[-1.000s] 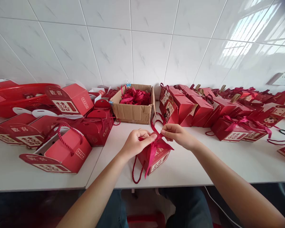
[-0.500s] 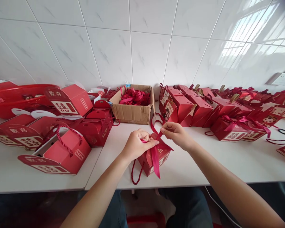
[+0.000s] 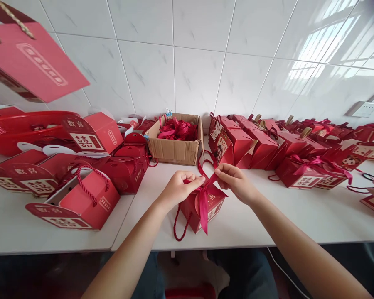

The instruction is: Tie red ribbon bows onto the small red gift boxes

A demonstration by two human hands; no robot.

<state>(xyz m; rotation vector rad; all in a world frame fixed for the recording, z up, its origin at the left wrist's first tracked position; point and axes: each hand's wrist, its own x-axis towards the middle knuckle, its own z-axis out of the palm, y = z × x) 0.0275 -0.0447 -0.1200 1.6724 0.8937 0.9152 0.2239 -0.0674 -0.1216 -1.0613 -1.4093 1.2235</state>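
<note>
A small red gift box [image 3: 197, 211] with rope handles stands near the front edge of the white table [image 3: 268, 216]. A dark pink ribbon [image 3: 203, 203] is wrapped over its top and hangs down its front. My left hand [image 3: 177, 187] pinches the ribbon at the box's top from the left. My right hand [image 3: 235, 180] pinches the ribbon from the right. Both hands sit close together just above the box.
A cardboard box [image 3: 174, 145] full of red ribbons sits behind. Open red gift boxes [image 3: 77, 199] and a red tray [image 3: 25, 128] crowd the left. Closed, tied boxes [image 3: 299, 153] line the right. A red paper bag [image 3: 31, 62] hangs in the air at top left.
A red paper bag has come into view at the top left. My hands have shifted slightly on the ribbon; the hanging ribbon end lies a little differently.
</note>
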